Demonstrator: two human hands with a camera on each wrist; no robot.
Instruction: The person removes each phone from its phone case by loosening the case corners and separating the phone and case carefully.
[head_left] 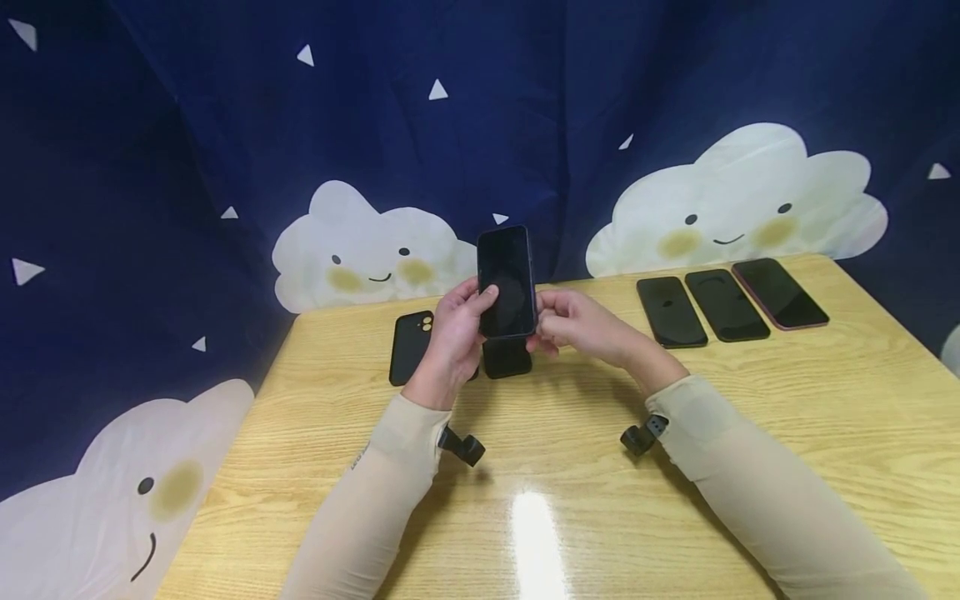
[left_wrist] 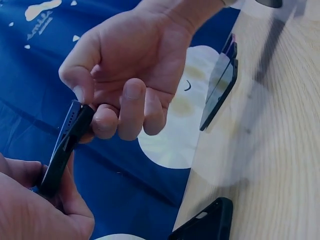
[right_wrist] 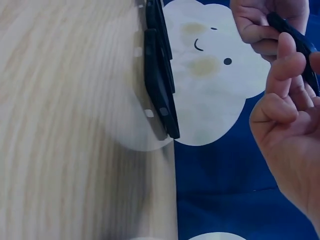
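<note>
My left hand (head_left: pixel 453 333) holds a dark-screened phone (head_left: pixel 512 271) up above the far part of the table, thumb lying on the screen. A black phone case (left_wrist: pixel 61 162) sits around the back of it. At the far end the blue-edged phone (left_wrist: pixel 69 122) stands out of the case, leaving a gap between them. My right hand (head_left: pixel 581 325) pinches that corner, thumb at the phone's edge and index finger behind the case. Its other fingers are loosely bent in the left wrist view.
A black case with camera holes (head_left: pixel 408 350) lies on the wooden table (head_left: pixel 585 500) at left. Another black case (head_left: pixel 507 360) is partly hidden under the held phone. Three phones lie in a row at right, the outer one pink-edged (head_left: pixel 780 293). Behind hangs a blue cloud-print curtain (head_left: pixel 510 125).
</note>
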